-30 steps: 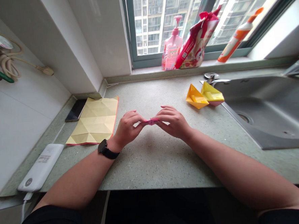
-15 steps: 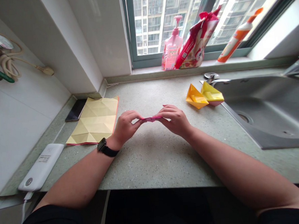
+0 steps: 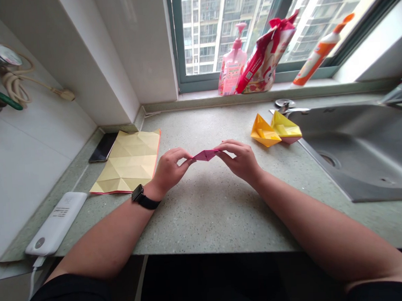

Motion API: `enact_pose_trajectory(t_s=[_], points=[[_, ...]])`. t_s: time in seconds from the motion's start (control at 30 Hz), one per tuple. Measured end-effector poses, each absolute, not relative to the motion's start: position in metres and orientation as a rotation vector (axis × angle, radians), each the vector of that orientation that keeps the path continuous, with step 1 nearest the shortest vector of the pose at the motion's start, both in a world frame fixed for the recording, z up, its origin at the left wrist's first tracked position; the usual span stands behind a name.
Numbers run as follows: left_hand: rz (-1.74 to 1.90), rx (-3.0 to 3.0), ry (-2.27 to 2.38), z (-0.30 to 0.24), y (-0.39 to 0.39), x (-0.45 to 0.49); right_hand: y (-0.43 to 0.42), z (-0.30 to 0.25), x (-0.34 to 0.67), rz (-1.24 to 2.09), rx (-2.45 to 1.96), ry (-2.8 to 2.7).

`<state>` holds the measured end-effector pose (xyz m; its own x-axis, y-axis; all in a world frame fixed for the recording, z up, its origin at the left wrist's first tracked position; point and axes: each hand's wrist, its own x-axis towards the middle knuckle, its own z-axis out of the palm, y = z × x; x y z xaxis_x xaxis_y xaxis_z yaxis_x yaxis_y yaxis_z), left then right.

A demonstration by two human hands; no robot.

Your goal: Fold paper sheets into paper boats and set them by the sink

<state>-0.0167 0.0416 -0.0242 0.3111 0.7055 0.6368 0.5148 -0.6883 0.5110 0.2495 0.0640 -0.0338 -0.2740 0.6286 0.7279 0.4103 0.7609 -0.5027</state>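
A small piece of folded pink paper (image 3: 205,155) is stretched between my two hands, above the middle of the counter. My left hand (image 3: 172,167) pinches its left tip between thumb and fingers. At the other tip, my right hand (image 3: 239,159) grips it the same way. Off to the right, near the sink, stand an orange folded paper boat (image 3: 264,132) and a yellow one (image 3: 286,126), touching each other. Creased pale yellow paper sheets (image 3: 128,161) with a red-orange edge lie left of my left hand.
A dark phone (image 3: 102,147) is partly under the sheets. A white power bank (image 3: 57,223) with a cable lies at the counter's left. The steel sink (image 3: 363,193) is on the right. A pink pump bottle (image 3: 232,67), a red bag (image 3: 266,58) and an orange-white bottle (image 3: 317,55) line the windowsill.
The pink paper has tilted so more of its flat face shows, and it looks wider between my hands. My right hand has shifted slightly right; the left has hardly moved.
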Motion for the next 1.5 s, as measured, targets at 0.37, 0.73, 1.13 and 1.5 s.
enact_pose_trajectory(t_s=[0.37, 0.73, 1.13, 1.5], points=[[1.355, 2.288, 1.037, -0.026, 0.039, -0.014, 0.060, -0.032, 0.244, 0.477, -0.911, -1.873], [1.260, 2.448, 0.806, -0.027, 0.040, -0.016, 0.064, -0.038, 0.242, 0.925, -0.983, -1.717], [1.159, 2.528, 0.861, -0.024, 0.038, -0.017, 0.069, -0.044, 0.244, 0.973, -0.930, -1.721], [1.225, 2.437, 0.852, -0.027, 0.036, -0.014, 0.066, -0.039, 0.242, 0.801, -0.891, -1.710]])
